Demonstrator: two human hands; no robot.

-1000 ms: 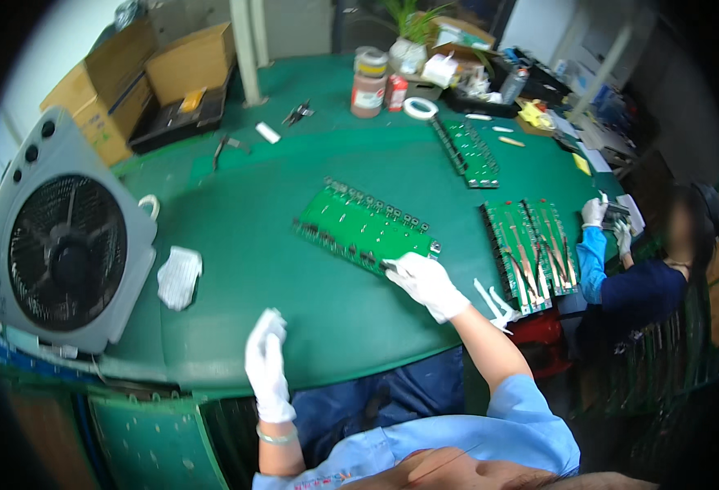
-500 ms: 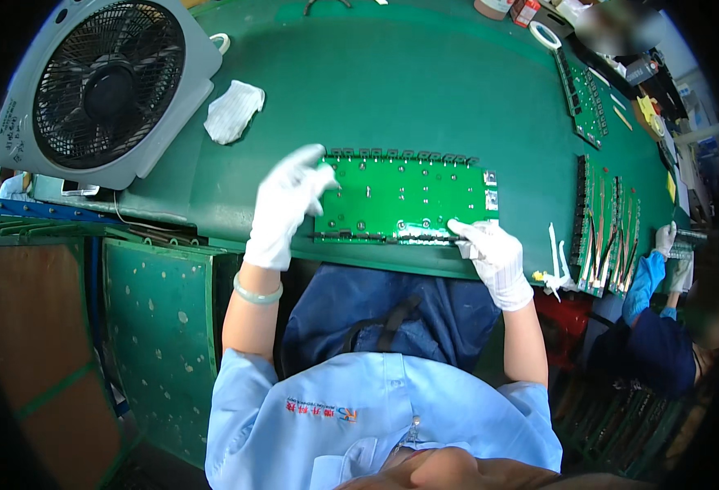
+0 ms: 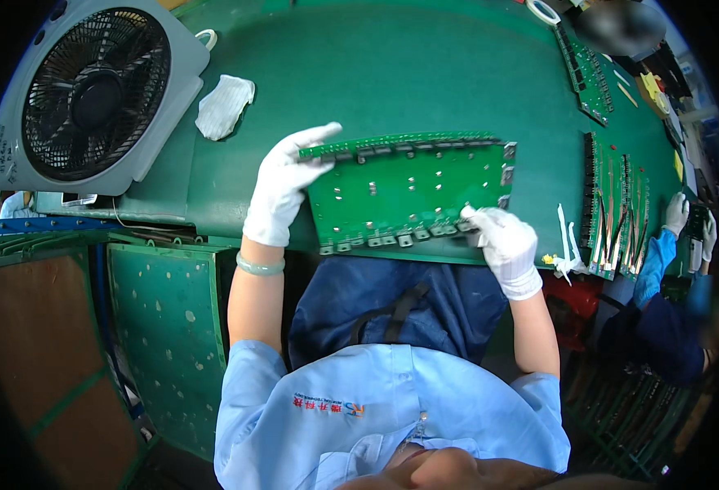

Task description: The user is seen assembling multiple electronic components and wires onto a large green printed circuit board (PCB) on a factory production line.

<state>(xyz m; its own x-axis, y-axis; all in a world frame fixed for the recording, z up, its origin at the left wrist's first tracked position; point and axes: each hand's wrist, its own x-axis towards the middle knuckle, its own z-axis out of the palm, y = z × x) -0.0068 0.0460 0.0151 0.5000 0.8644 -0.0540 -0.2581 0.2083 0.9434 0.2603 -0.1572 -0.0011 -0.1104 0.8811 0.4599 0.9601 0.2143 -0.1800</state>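
A green circuit board (image 3: 408, 192) is tilted up between my two white-gloved hands, over the near edge of the green table. Black parts run along its far edge, and a row of small tabs lines its near edge. My left hand (image 3: 288, 184) is closed on the board's far left corner, its thumb and fingers on either side of the edge. My right hand (image 3: 506, 249) pinches the near edge close to the right corner. Its fingertips under the board are hidden.
A grey box fan (image 3: 98, 98) stands at the left, beside a crumpled white cloth (image 3: 225, 107). More boards with wires (image 3: 612, 216) lie at the right, near white strips (image 3: 569, 249). Another board (image 3: 584, 73) lies at the far right. A co-worker's gloved hand (image 3: 676, 214) is beyond.
The circuit board has been turned, so its tabbed edge now faces me, and it has come up off the table into a tilt. My left hand has closed on its corner.
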